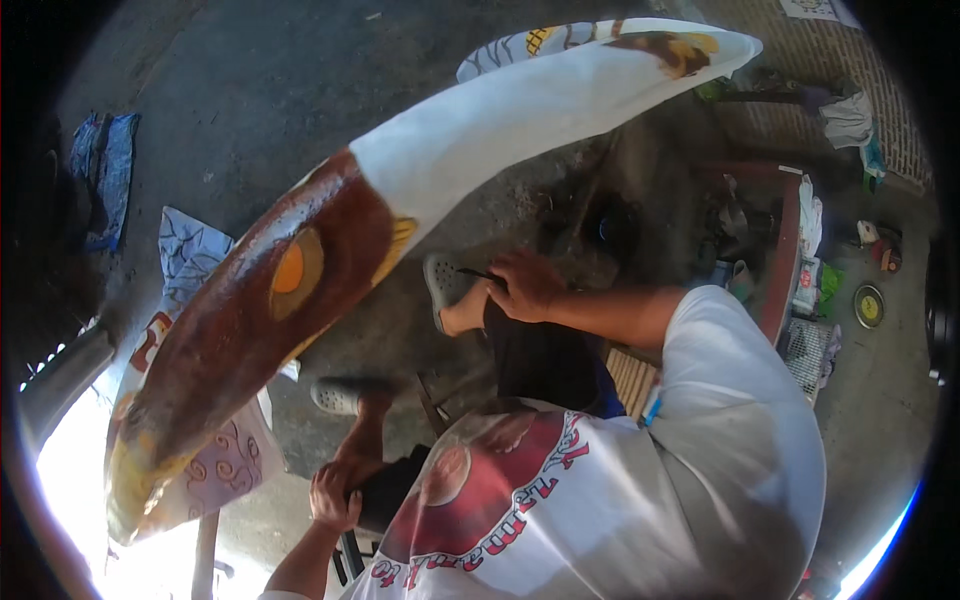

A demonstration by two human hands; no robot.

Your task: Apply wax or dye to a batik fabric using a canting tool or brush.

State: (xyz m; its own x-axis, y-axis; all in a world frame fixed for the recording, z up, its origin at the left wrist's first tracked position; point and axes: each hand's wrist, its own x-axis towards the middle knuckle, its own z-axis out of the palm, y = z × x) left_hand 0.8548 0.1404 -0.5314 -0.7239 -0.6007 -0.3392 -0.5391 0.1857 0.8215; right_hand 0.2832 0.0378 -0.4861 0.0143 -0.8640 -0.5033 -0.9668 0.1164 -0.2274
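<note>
In my right hand (527,284) is a slim dark pen-like tool (478,273), its tip pointing left; its exact kind I cannot make out. The fingers are closed round it above my right knee. My left hand (336,497) rests on my left knee, holding nothing, fingers loosely spread. Across the view in front of me hangs a long draped cloth (450,135), white toward the far right and shiny dark brown toward the near left. An orange oval with a tan surround shows in the brown part. Neither hand touches the cloth.
A dark round pan (608,225) sits on the floor beyond my right hand. To the right stands a reddish-brown frame (785,250) with bags and odds and ends. A blue cloth (103,180) lies far left; a round metal plate (868,305) lies far right.
</note>
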